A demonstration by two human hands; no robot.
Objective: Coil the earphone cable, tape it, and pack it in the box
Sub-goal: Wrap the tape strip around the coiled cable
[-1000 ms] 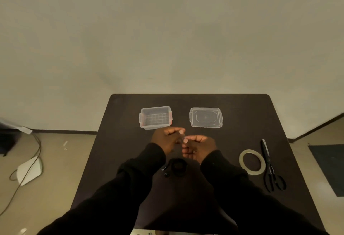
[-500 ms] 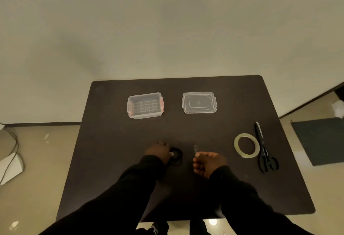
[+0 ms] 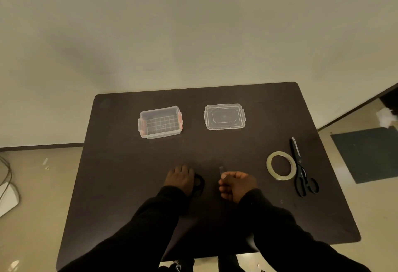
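Left hand (image 3: 179, 178) presses the springy, light coiled cable (image 3: 198, 184) flat beside the right hand (image 3: 238, 184), which pinches a tape strip (image 3: 221, 170); best gripped across its loops.

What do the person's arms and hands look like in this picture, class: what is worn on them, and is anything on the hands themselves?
Both arms are covered by long, loose black sleeves that reach the wrists. The left hand and the right hand are bare, with no gloves. No rings, watch or bracelet can be made out, though the picture is dim.
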